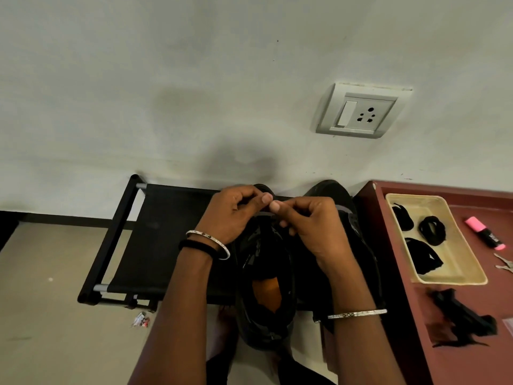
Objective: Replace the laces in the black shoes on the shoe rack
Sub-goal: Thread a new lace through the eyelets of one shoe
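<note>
Pale grey wall fills the upper half of the view, with a white socket plate at 2 o'clock. Below it, a black shoe rack stands against the wall on a beige floor, at 7 o'clock from the centre.

Two black shoes stand on the right end of the rack. The nearer shoe is at 6 o'clock, its opening toward the camera and an orange insole visible inside. The second shoe is just beside it at 3 o'clock, mostly hidden behind the right arm.

Both hands meet above the toe of the nearer shoe. The left hand has its fingers curled, the thumb tip pressed toward the forefinger. The right hand is curled in the same way, and the two thumbs almost touch. I cannot tell if a lace is between the fingers, because it is too small to see. Each wrist carries a silver bangle, and the left wrist also has a black band.

At 4 o'clock is a red-brown table. On it lies a cream tray with bundles of black laces inside. A pink highlighter lies at 3 o'clock from the tray, and a loose black lace pile at 6 o'clock from it.
</note>
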